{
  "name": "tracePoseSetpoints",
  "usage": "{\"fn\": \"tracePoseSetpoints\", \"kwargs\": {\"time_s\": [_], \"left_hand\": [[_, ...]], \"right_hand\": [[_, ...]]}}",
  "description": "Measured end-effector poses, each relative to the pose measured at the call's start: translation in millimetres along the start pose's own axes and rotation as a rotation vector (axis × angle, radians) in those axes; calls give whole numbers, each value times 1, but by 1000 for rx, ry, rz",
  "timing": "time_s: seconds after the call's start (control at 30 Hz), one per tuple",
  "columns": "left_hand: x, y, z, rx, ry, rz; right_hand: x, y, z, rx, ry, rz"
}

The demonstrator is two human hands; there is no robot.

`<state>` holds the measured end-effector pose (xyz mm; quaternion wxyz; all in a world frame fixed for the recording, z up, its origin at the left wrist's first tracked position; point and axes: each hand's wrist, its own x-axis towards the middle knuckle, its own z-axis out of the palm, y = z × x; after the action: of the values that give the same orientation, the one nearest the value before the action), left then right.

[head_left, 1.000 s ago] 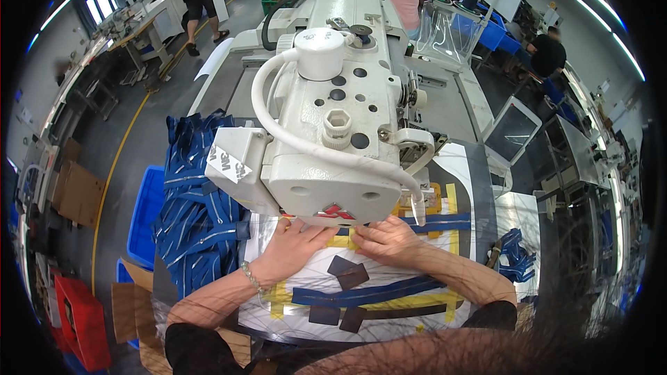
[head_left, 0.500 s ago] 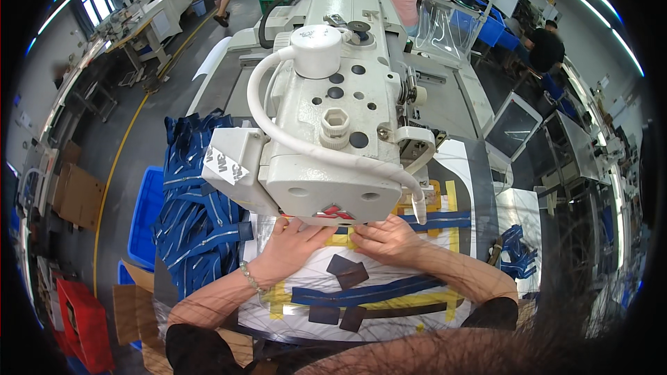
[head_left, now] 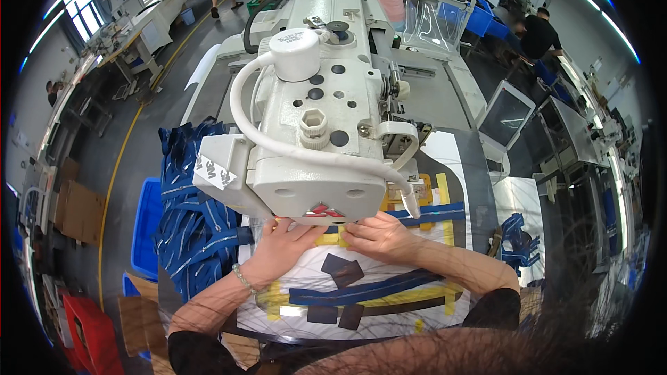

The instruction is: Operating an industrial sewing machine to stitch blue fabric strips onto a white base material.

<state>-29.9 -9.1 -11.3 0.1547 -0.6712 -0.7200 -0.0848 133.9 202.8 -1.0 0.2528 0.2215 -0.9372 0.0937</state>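
Observation:
Both my hands rest at the front of a white sewing machine head, their fingertips partly behind its lower edge. My left hand lies low over the white template sheet with its fingers stretched out. My right hand has its fingers drawn together beside a small yellow piece; whether they grip anything is hidden. A blue zipper strip runs out from under the head on the right. Nearer to me lie another blue zipper strip and several dark patches, between yellow tape strips.
A heap of blue zipper strips hangs at the left, next to a blue bin. More blue strips lie on the right, below a tilted screen. Cardboard boxes stand on the floor. Other people are farther back.
The whole view has shifted slightly, with the machine now a little more to the left. My hands stay at nearly the same spot under the machine head.

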Motion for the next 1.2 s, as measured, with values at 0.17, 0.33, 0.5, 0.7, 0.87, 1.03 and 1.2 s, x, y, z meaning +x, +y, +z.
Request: {"fn": "tracePoseSetpoints", "kwargs": {"time_s": [0.17,0.33,0.5,0.7,0.87,1.03,1.2], "left_hand": [[-11,-15,14,-79,-58,-4],[4,-42,38,-757,-210,-138],[29,-62,22,-551,-245,-101],[51,-62,3,-1011,-301,-204],[54,-61,4,-580,-443,-168],[47,-66,15,-566,-538,-165],[39,-65,37,-1305,-271,-191]], "right_hand": [[6,1,5,38,17,13],[5,11,7,85,-2,33],[5,24,8,141,-85,31],[-2,29,13,52,40,38],[-11,32,13,45,44,44],[-12,32,14,52,60,32],[-8,29,11,41,73,35]]}}
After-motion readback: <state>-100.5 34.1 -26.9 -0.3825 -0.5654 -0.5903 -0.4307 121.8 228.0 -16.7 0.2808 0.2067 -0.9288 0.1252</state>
